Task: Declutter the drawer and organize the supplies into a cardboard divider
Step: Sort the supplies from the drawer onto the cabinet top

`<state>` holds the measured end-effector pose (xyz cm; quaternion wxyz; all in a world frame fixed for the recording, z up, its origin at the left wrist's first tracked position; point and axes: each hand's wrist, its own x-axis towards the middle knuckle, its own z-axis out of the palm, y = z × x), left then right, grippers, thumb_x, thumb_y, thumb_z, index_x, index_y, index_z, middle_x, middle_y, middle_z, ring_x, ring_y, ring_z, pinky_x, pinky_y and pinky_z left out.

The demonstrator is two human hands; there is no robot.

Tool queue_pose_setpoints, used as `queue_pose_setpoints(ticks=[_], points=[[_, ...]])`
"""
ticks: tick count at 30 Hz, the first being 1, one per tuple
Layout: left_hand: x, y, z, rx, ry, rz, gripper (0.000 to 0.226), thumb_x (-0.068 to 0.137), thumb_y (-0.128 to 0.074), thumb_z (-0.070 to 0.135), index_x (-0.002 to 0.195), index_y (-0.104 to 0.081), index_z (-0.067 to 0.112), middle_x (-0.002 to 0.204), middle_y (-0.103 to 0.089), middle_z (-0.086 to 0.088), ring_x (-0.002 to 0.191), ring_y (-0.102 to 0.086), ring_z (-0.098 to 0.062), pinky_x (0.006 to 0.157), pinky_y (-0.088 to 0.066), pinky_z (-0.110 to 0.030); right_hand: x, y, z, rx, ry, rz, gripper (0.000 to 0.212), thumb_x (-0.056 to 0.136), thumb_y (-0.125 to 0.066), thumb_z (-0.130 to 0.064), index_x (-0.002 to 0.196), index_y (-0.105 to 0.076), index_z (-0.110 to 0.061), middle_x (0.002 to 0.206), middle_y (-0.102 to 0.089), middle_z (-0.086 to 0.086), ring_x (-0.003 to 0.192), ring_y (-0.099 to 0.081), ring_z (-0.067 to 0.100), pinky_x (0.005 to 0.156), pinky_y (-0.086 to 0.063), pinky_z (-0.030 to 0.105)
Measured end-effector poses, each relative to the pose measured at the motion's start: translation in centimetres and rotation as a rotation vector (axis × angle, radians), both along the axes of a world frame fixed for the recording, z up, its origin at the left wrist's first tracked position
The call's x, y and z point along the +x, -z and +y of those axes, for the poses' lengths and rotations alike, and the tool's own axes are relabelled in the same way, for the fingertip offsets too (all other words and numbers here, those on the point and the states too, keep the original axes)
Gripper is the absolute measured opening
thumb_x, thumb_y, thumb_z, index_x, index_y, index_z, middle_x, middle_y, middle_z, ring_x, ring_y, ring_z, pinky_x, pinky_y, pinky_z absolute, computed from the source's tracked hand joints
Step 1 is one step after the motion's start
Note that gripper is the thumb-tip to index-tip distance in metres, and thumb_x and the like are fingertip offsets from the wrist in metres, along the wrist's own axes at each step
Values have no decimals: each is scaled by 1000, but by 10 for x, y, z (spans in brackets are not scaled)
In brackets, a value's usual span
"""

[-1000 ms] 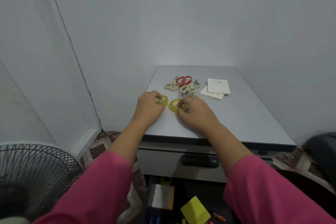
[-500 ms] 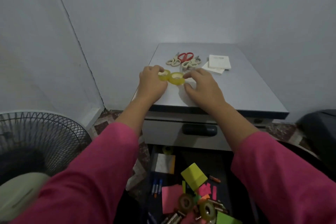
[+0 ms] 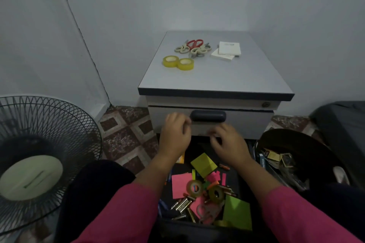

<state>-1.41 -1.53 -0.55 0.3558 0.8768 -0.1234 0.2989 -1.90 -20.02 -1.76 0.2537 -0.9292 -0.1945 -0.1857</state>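
Observation:
Two yellow tape rolls (image 3: pixel 178 62) lie side by side on the grey cabinet top (image 3: pixel 217 77), near several scissors (image 3: pixel 193 48) and white note pads (image 3: pixel 227 50). Below me the open drawer (image 3: pixel 205 189) holds sticky notes (image 3: pixel 203 164), two clear tape rolls (image 3: pixel 205 190), batteries and pens in a heap. My left hand (image 3: pixel 174 134) and my right hand (image 3: pixel 229 143) hover above the drawer's back end, in front of the shut upper drawer's handle (image 3: pixel 208 116). Both hands have loosely curled fingers and hold nothing.
A standing fan (image 3: pixel 39 162) fills the lower left. At the right a dark round bin (image 3: pixel 296 160) holds small boxes and clutter. Walls close in behind and beside the cabinet. No cardboard divider is in view.
Both hands let go of the yellow tape rolls on the cabinet top and came down over the open drawer. The view tilted downward.

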Motion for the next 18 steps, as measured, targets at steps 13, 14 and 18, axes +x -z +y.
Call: queue_pose_setpoints(ticks=[13, 14, 18], points=[[30, 119, 16, 504, 65, 933, 52, 88, -56, 12, 137, -42, 4, 140, -40, -19, 125, -42, -34, 103, -37, -35, -10, 108, -22, -451, 140, 631, 42, 93, -44, -32, 134, -48, -22, 130, -49, 5, 121, -44, 25, 97, -39, 32], [35, 123, 14, 501, 73, 946, 56, 87, -56, 11, 140, -38, 5, 143, -36, -20, 128, -39, -35, 105, -35, -37, -6, 110, -21, -471, 145, 647, 46, 93, -45, -34, 137, -43, -22, 132, -46, 6, 124, -42, 26, 99, -38, 33], [56, 134, 12, 513, 65, 932, 76, 85, -60, 8, 150, -21, 9, 157, -13, -17, 144, -15, -34, 117, -20, -42, 11, 116, -18, -529, 140, 723, 64, 89, -49, -46, 146, -30, -23, 143, -37, 7, 133, -34, 29, 106, -31, 38]])
